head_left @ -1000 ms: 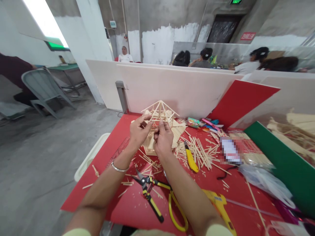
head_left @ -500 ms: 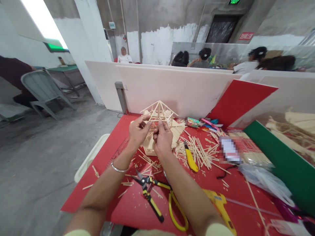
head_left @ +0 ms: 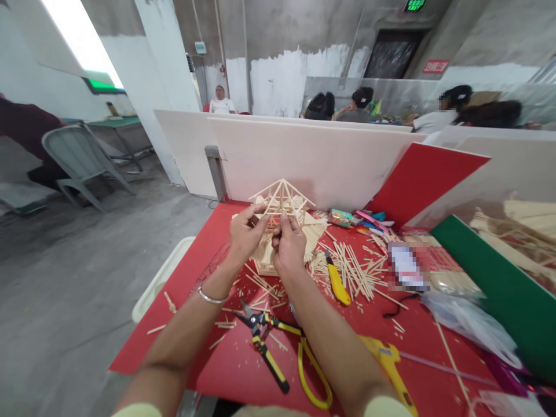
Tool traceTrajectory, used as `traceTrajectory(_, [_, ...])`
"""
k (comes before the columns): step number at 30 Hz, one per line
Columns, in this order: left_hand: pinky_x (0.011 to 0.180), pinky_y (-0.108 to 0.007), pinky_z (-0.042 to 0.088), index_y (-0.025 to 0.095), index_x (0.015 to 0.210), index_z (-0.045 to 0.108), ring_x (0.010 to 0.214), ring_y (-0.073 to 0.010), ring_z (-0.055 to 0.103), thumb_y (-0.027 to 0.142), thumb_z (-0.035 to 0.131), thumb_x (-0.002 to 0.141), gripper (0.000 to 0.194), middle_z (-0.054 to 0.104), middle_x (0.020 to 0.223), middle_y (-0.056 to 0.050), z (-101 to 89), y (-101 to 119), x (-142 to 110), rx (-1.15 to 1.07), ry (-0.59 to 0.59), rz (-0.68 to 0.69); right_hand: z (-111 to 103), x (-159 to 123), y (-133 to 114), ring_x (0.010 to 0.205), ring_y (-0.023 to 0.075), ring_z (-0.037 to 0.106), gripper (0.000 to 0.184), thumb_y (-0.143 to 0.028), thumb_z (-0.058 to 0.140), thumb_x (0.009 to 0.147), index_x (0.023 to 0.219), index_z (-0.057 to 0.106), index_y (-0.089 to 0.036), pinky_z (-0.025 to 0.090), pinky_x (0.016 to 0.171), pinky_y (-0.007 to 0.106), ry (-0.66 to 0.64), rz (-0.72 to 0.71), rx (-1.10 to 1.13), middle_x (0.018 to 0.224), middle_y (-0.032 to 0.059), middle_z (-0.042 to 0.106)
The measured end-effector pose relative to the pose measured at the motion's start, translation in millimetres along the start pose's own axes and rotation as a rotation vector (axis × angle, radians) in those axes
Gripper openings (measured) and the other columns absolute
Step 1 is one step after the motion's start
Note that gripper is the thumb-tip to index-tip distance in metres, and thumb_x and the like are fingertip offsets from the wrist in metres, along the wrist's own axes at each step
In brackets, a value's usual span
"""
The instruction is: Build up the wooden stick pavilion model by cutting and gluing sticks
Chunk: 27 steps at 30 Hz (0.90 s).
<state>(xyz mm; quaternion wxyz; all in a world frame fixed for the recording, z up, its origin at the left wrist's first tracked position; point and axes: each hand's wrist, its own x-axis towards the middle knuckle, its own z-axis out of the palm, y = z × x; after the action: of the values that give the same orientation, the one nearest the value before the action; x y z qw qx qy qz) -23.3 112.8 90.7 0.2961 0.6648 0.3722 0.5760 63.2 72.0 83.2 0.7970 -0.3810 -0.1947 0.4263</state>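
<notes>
A small model house of thin wooden sticks (head_left: 282,188) stands at the back of the red table, its peaked roof frame bare. At the front of that frame, my left hand (head_left: 247,233) pinches one end of a short wooden stick (head_left: 275,214) between thumb and fingers. My right hand (head_left: 290,246) is closed on the same stick nearer its other end, thumb uppermost. The hands hide much of the lower model; whether the stick touches the frame I cannot tell. Loose sticks (head_left: 354,269) lie to the right, beside a yellow utility knife (head_left: 337,284).
Pruning shears (head_left: 260,333) and yellow-handled scissors (head_left: 310,370) lie below my forearms. At front right is a yellow glue gun (head_left: 388,362), with a plastic bag (head_left: 469,321) beyond it. White boards (head_left: 313,156) wall off the back; a green board (head_left: 499,289) borders the right.
The view has shifted very slightly. Both hands keep their hold on the stick at the roof frame, with no clear movement.
</notes>
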Motion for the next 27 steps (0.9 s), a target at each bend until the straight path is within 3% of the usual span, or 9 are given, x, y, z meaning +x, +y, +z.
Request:
traceTrajectory(14, [0.057,-0.023,0.047,0.017,0.106,0.074,0.056,-0.0088,0.054,0.032,0.070,0.082,0.028,0.075,0.090,-0.004,-2.1,6,-1,0.059,0.009,0.033,1,-2,-2,0.040,0.0032,0.036,0.036,-0.051,0.075,0.074,0.077,0.056,-0.021,0.025,0.039,0.017,0.007,0.009,-0.005,0.051,-0.0121,0.047])
traceTrajectory(17, [0.066,-0.026,0.052,0.019,0.105,0.074,0.075,-0.0138,0.064,0.032,0.069,0.085,0.024,0.073,0.110,-0.008,-7.9,17,-6,0.117,0.059,0.185,-1,-10,-6,0.042,0.0045,0.036,0.034,-0.053,0.070,0.079,0.079,0.057,-0.022,0.028,0.040,0.018,-0.020,-0.060,-0.070,0.053,-0.0112,0.047])
traceTrajectory(19, [0.085,-0.034,0.054,0.020,0.103,0.075,0.100,-0.0205,0.065,0.032,0.068,0.087,0.021,0.070,0.120,-0.010,-15.1,28,-15,0.170,0.083,0.313,-8,-21,-14,0.045,0.0057,0.038,0.033,-0.054,0.064,0.084,0.078,0.058,-0.022,0.032,0.044,0.019,-0.064,-0.169,-0.208,0.055,-0.0096,0.049])
traceTrajectory(21, [0.102,-0.042,0.049,0.022,0.104,0.076,0.114,-0.0247,0.062,0.033,0.068,0.087,0.021,0.070,0.121,-0.011,-23.2,38,-29,0.189,-0.004,0.373,-21,-37,-24,0.050,0.0075,0.044,0.030,-0.049,0.059,0.089,0.076,0.060,-0.022,0.037,0.051,0.020,-0.166,-0.301,-0.429,0.058,-0.0073,0.052])
traceTrajectory(23, [0.104,-0.043,0.048,0.023,0.109,0.075,0.115,-0.0254,0.063,0.033,0.065,0.090,0.024,0.070,0.122,-0.011,-29.6,43,-49,0.126,-0.180,0.324,-39,-53,-34,0.058,0.0097,0.050,0.021,-0.038,0.056,0.092,0.079,0.064,-0.023,0.039,0.060,0.022,-0.343,-0.402,-0.706,0.064,-0.0049,0.059])
traceTrajectory(25, [0.101,-0.041,0.051,0.022,0.112,0.075,0.111,-0.0245,0.066,0.034,0.061,0.093,0.026,0.072,0.119,-0.011,-32.4,40,-74,-0.001,-0.327,0.181,-58,-69,-39,0.061,0.0112,0.052,0.018,-0.028,0.054,0.091,0.079,0.067,-0.023,0.037,0.065,0.023,-0.497,-0.452,-0.965,0.068,-0.0032,0.062])
traceTrajectory(27, [0.098,-0.039,0.054,0.022,0.110,0.076,0.106,-0.0239,0.069,0.035,0.060,0.094,0.026,0.074,0.114,-0.010,-31.2,32,-101,-0.148,-0.381,-0.023,-76,-83,-38,0.060,0.0121,0.051,0.020,-0.026,0.055,0.092,0.077,0.068,-0.023,0.034,0.065,0.024,-0.557,-0.449,-1.121,0.067,-0.0021,0.063])
